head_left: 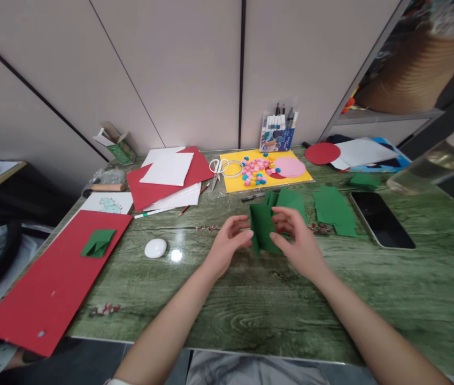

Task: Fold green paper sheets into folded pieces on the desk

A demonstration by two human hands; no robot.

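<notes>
Both hands meet over a folded piece of green paper [264, 227] near the middle of the green wood-grain table [251, 299]. My left hand [229, 243] pinches the paper's left edge with curled fingers. My right hand [297, 240] grips its right side, fingers bent over the fold. More folded green paper [289, 199] lies just behind the held piece.
Green paper pieces [334, 211] and a dark phone [381, 219] lie to the right. A large red sheet [52, 278] carrying a small folded green piece [98, 242] lies at the left, near a white oval object [155, 247]. Behind are scissors [217, 171], a yellow sheet [264, 171] with beads, and markers [277, 131].
</notes>
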